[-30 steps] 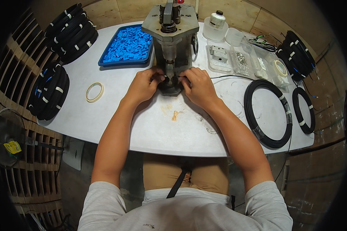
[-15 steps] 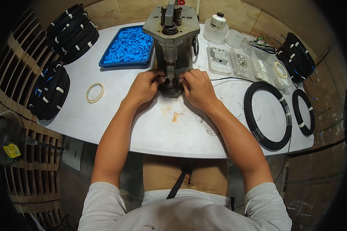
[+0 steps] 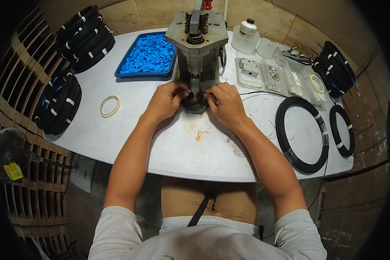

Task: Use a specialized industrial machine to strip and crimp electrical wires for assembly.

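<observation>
A metal bench press (image 3: 195, 60) stands at the table's far middle, its ram coming down onto a small die near the base. Close to the left of that die is my left hand (image 3: 164, 102), thumb and fingers pinched together. What they grip is too small and shaded to make out. On the die's other side my right hand (image 3: 226, 104) pinches a thin black cable (image 3: 264, 92), which trails off to the right. The cable's end at the die is hidden by the fingers and the press.
Behind my left hand sits a blue tray (image 3: 118, 76) of small blue pieces. Black cable coils (image 3: 58, 106) stand at left, with a tape roll (image 3: 110, 106) nearby. A large coil (image 3: 286, 149) lies right. Plastic boxes (image 3: 249, 80) and a white bottle (image 3: 247, 29) stand back right.
The whole view has shifted slightly, so the table and press appear a little lower and further right. Both hands stay at the die, the left fingers only slightly moved.
</observation>
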A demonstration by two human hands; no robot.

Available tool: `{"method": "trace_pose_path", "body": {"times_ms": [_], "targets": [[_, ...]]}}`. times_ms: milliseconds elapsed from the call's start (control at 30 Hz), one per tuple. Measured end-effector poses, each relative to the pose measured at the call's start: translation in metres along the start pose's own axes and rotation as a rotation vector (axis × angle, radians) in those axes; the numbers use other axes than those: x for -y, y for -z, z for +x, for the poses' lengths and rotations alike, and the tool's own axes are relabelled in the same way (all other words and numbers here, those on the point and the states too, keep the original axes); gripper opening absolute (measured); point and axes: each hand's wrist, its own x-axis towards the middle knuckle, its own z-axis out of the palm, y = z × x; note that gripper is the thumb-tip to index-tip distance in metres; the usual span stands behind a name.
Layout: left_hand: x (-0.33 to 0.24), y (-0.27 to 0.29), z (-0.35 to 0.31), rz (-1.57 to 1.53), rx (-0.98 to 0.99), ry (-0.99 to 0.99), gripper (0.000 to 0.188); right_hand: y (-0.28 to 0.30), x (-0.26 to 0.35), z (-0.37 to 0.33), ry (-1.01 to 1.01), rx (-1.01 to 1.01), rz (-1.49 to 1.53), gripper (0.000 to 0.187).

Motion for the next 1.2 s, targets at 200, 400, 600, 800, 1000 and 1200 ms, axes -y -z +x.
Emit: {"method": "trace_pose_path", "body": {"times_ms": [200, 400, 600, 800, 1000, 1200], "targets": [[-0.001, 0.0, 0.0, 0.015, -0.011, -0.002, 0.017, 0.0, -0.002, 0.001, 0.027, -0.01, -0.009, 0.007], [0.002, 0.001, 0.0, 0.006, 0.0, -0.001, 0.017, 0.001, 0.0, 0.001, 0.002, -0.006, 0.005, 0.009], [-0.001, 0.0, 0.001, 0.036, 0.013, 0.004, 0.017, 0.004, -0.004, 0.001, -0.003, 0.021, 0.03, 0.012], [0.004, 0.002, 0.0, 0.039, 0.014, 0.001, 0.018, 0.009, -0.001, 0.002, -0.071, 0.067, 0.076, 0.012], [0.004, 0.001, 0.001, 0.035, 0.015, 0.01, 0.016, 0.011, -0.002, 0.002, -0.052, 0.051, 0.073, 0.011], [-0.001, 0.001, 0.0, 0.055, 0.012, 0.011, 0.016, 0.012, -0.002, 0.002, -0.035, 0.053, 0.079, 0.01]]}}
